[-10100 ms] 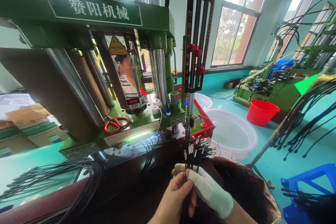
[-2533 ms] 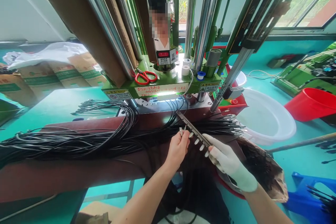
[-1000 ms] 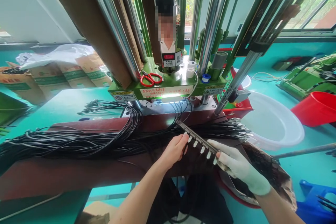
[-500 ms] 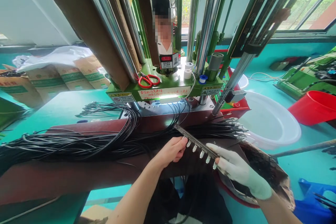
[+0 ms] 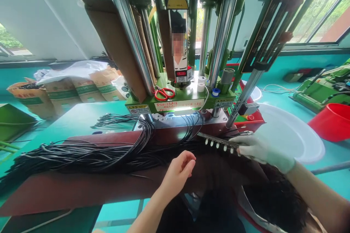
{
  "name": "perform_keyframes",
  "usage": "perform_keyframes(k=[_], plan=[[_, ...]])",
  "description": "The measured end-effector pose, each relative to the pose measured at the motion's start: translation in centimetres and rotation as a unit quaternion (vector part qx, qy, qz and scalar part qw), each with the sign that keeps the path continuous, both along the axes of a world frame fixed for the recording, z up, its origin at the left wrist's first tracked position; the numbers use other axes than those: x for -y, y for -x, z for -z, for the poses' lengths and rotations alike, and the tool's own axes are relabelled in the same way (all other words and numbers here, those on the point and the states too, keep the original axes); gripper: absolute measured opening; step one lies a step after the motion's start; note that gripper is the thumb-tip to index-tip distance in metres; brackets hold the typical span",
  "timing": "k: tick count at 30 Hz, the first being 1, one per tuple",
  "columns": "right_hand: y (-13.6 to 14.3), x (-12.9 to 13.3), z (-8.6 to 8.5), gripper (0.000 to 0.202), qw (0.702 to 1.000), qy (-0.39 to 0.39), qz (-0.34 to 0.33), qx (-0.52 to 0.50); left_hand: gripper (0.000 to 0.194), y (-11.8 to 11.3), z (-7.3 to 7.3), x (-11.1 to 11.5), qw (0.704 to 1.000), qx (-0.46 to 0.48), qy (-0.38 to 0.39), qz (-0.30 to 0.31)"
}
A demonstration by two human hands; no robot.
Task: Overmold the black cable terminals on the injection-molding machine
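My right hand (image 5: 258,149), in a pale glove, grips one end of a dark metal bar (image 5: 218,139). Several small silver metal pieces stick out along the bar's near edge. The bar lies slantwise above the black cables (image 5: 90,156) on the brown bench (image 5: 109,185). My bare left hand (image 5: 180,171) is over the bench, lower and to the left of the bar. Its fingers are loosely curled, the thumb stands a little apart, and nothing shows between them.
A green press (image 5: 180,98) with steel columns stands behind the bench. Red-handled scissors (image 5: 164,94) lie on its ledge. To the right are a white tub (image 5: 295,127) and a red bucket (image 5: 332,122). Paper sacks (image 5: 65,87) stand at the left. Another person is visible through the press.
The metal bar has moved right and away from me with my right hand, and lies flatter. My left hand has come off the bar and is lower. The camera view has shifted.
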State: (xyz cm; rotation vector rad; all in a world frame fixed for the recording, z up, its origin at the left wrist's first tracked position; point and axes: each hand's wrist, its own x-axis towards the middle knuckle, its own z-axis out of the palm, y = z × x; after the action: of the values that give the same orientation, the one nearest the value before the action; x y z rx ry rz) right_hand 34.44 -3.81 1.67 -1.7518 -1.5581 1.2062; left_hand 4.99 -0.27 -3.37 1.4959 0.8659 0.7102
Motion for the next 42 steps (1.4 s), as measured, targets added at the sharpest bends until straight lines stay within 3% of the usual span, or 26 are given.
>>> perform_keyframes(k=[3,5,9,13,17,19,21,23,26,29,33,36,42], plan=[[0.8,-4.3,-1.2,0.029,0.984,-0.05,-0.115,0.13,0.016,0.9,-0.1,0.0,0.999,-0.012,-0.025,-0.028],[1.8,-6.8,-1.2,0.025,0.961,-0.076,-0.145,0.224,0.017,1.7,-0.1,-0.3,0.998,-0.019,-0.042,-0.045],[3.6,-10.4,0.8,0.022,0.933,-0.138,-0.149,0.298,0.019,3.5,0.1,-1.2,0.993,-0.039,-0.077,-0.084],[4.3,-11.8,3.2,0.02,0.915,-0.195,-0.144,0.324,0.02,4.9,0.7,-2.1,0.984,-0.078,-0.111,-0.114],[3.6,-9.5,2.8,0.025,0.902,-0.233,-0.098,0.349,0.019,6.0,1.8,-2.4,0.955,-0.151,-0.217,-0.137],[3.3,-6.6,1.7,0.025,0.897,-0.243,-0.097,0.357,0.015,6.7,2.4,-2.2,0.928,-0.17,-0.295,-0.149],[3.3,-3.0,0.7,0.024,0.893,-0.242,-0.14,0.353,0.01,7.5,3.0,-1.7,0.897,-0.186,-0.372,-0.153],[3.7,0.5,0.6,0.027,0.89,-0.235,-0.168,0.352,0.014,8.2,3.5,-1.3,0.862,-0.215,-0.437,-0.142],[4.4,3.6,2.5,0.022,0.878,-0.271,-0.138,0.371,0.032,8.7,4.3,-1.0,0.814,-0.272,-0.499,-0.121],[4.9,3.5,5.4,0.006,0.851,-0.347,-0.079,0.387,0.037,8.5,5.0,-1.2,0.791,-0.309,-0.517,-0.11],[5.1,1.1,7.3,0.009,0.82,-0.41,0.01,0.399,0.035,8.0,5.5,-1.7,0.787,-0.315,-0.514,-0.127],[4.9,-0.3,7.5,0.008,0.822,-0.399,0.067,0.4,0.036,7.9,5.4,-1.7,0.794,-0.319,-0.5,-0.134],[2.5,-1.3,7.3,0.019,0.861,-0.34,0.066,0.373,0.048,8.0,2.6,-2.1,0.854,-0.297,-0.427,-0.01]])
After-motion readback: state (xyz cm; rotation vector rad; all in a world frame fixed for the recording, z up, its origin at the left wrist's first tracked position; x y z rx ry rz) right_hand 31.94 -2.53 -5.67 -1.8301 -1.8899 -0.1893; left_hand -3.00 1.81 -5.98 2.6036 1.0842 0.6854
